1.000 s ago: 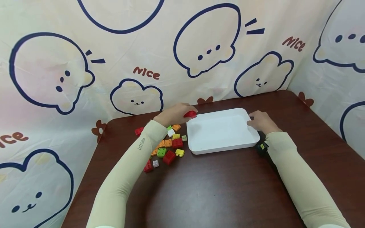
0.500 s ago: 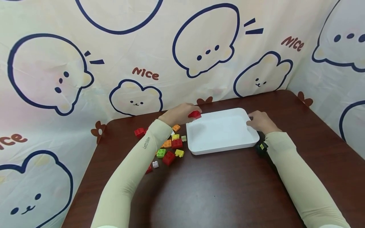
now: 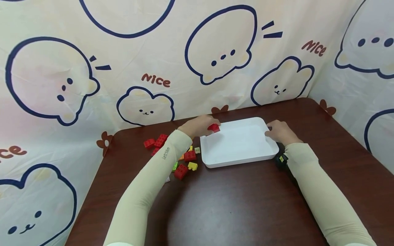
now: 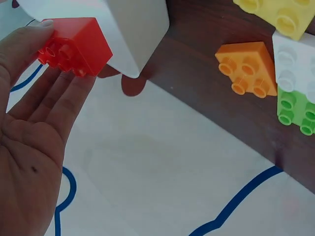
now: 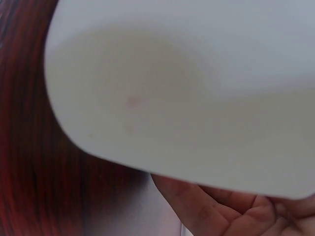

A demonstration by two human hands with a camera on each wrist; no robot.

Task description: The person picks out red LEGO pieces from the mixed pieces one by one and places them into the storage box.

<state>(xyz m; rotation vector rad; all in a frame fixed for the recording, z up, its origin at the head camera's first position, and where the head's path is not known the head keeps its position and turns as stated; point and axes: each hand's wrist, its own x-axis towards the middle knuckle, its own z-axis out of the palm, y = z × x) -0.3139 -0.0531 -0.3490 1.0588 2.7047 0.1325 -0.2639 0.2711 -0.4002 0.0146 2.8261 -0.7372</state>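
Observation:
My left hand [image 3: 198, 126] pinches a red toy building brick [image 3: 214, 128] over the back left corner of a white tray [image 3: 240, 140]. In the left wrist view the thumb and fingers hold the same red brick [image 4: 93, 39], its studs turned toward the palm. At the tray's right side, my right hand [image 3: 281, 132] grips the rim. Up close in the right wrist view, the tray [image 5: 147, 108] fills most of the picture, and the hand [image 5: 216, 211] is partly hidden behind its wall. Only bare white tray floor shows in the head view.
Left of the tray lie loose bricks, among them a red brick [image 3: 181, 171] and a yellow brick [image 3: 192, 166]; the left sleeve covers some. The left wrist view shows an orange brick [image 4: 251, 66] and a green brick [image 4: 295, 110]. A printed cloth [image 3: 215, 92] hangs behind the brown table [image 3: 231, 205].
My left hand has moved right with the red brick, from the tray's left edge to just over its back left corner. The right hand stays at the rim.

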